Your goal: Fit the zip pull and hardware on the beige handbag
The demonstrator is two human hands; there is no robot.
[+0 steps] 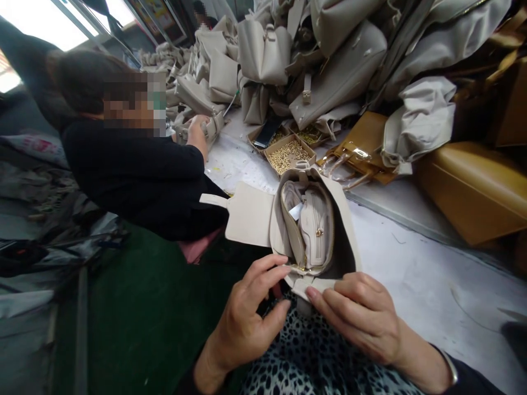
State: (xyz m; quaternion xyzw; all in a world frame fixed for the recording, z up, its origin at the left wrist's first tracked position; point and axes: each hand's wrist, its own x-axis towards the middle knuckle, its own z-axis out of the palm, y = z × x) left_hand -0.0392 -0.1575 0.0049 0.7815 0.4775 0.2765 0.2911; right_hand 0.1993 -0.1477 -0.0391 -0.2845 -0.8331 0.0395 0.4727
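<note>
A cream handbag [249,216] stands in front of me on the edge of the white table, its flap folded out to the left. Its zipped mouth is open, showing a pale lining and an inner pouch [312,227] with a small gold zip pull. My right hand [364,315] pinches the near side of the bag between thumb and fingers. Fingertips of my left hand [255,312] rest by the bag's near left corner, thumb held apart and nothing gripped.
Beyond the bag are a carton of small gold fittings [288,156] and a phone [267,133]. Tan handbags [473,186] lie to the right. Grey-beige bags [263,52] are heaped behind. A co-worker in dark clothing [135,170] sits at left, hand [198,134] on another bag.
</note>
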